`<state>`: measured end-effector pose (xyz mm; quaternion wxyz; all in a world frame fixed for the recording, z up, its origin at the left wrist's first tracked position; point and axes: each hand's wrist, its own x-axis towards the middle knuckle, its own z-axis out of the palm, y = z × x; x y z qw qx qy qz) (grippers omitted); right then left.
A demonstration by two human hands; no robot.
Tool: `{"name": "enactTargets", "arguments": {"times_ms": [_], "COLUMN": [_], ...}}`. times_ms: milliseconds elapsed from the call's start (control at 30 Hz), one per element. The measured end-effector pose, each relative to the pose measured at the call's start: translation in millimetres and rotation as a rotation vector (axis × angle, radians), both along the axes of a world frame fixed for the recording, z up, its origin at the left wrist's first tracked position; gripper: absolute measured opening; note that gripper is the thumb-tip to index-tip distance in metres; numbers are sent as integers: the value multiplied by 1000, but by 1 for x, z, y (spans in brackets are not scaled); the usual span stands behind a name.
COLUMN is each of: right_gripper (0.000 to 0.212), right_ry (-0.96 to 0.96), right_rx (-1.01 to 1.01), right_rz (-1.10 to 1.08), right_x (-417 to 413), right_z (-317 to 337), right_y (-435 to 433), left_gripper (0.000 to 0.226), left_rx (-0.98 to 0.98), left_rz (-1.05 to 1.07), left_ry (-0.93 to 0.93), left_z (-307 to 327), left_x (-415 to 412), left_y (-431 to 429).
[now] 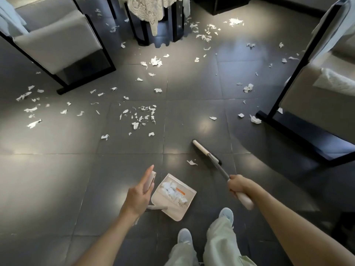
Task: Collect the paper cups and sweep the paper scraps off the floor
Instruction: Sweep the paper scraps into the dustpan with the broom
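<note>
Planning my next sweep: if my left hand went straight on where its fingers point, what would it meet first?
Nothing close: the left hand points over bare floor; a paper scrap lies just left of that line, depth unclear.

You are looking down at one broom (206, 153) and one dustpan (172, 212). You are using two hands, a left hand (137, 197) and a right hand (237, 184), and you are standing in two pale shoes (184, 236). You are facing two grey armchairs (55, 41), one at each side, and one table (141, 29) wearing one lace cloth (151, 8). One white cushion (336, 81) is lying on the right-hand armchair. White paper scraps (135, 125) are lying across the floor (57, 179) by the dozen, too many for you to count exactly, and one heap of them is sitting in the dustpan.
</note>
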<state>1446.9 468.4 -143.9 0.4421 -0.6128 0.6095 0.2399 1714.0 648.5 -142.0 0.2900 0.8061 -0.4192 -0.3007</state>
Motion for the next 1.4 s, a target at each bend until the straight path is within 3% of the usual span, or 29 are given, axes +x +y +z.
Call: {"name": "enactTargets", "arguments": {"times_ms": [267,400,533,633,833,1100,1200,1400], "right_gripper": [49,50,55,52,50,50,49,43], "right_ry": [42,-52,-79,-80,-173,-316,-324,-316], "right_rx": [196,403,383,286,228,292,333,345], "right_rz": [222,61,73,211,248,355,452,739], "right_x": [36,33,40,43,59,80,93,121], "right_z": [23,57,83,90,90,62,51,26], "right_y": [44,25,24,20,11,35,56,127], "left_gripper": [57,57,54,53,54,52,53,52], "left_rx": [0,-20,1,-16,-59,-104,-76,-146], "left_rz": [-4,-41,-11,90,288,670,826,1128], "left_ry": [-52,-46,-47,-31,-25,-95,-153,-47], "left_z": [-5,-3,2,1,6,25,28,38], "left_x": [21,20,23,22,8,-55,-85,-149], "left_y": [-49,-64,-56,-35,3,83,125,211]}}
